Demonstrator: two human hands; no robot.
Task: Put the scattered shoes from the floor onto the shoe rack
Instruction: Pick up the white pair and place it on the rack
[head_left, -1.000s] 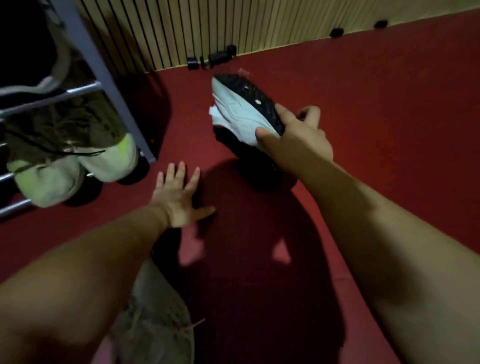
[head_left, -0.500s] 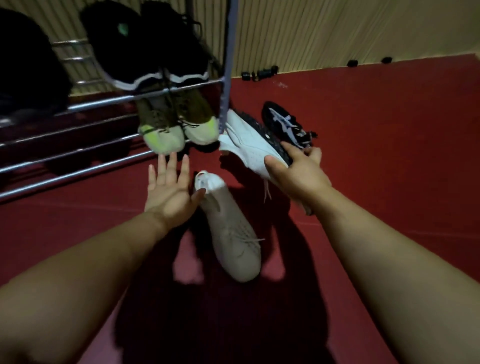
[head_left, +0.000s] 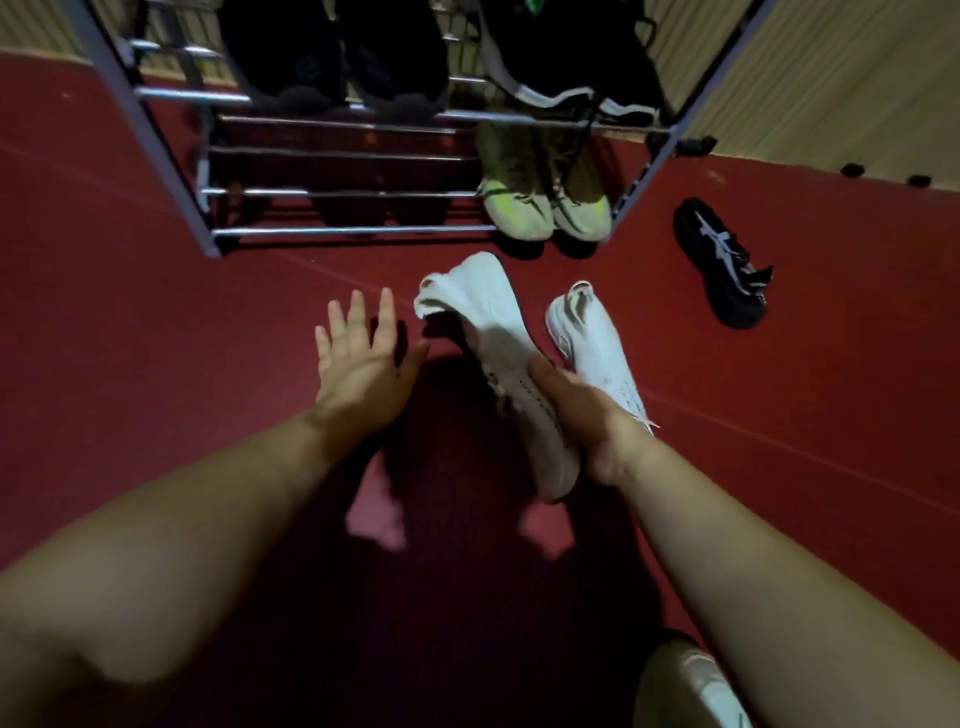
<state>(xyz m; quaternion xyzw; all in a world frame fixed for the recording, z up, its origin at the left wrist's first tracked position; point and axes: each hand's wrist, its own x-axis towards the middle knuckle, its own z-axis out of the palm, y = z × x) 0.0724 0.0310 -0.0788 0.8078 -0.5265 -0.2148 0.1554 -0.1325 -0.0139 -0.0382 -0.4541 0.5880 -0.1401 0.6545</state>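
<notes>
On the upper shelf of the shoe rack, a faint mark on the left pair of black shoes is too dark to be read. A second black pair with white stripes is carried beside it, and an olive and yellow pair is kept at the lower shelf's right end. The left hand is held over the red floor, fingers straight and spread, empty as half a second ago. The white shoe is gripped by the curled fingers of the right hand and is now raised before the rack's front, no longer by its right post. Its mate is now seen just right of it, and a black shoe lies further right on the floor.
</notes>
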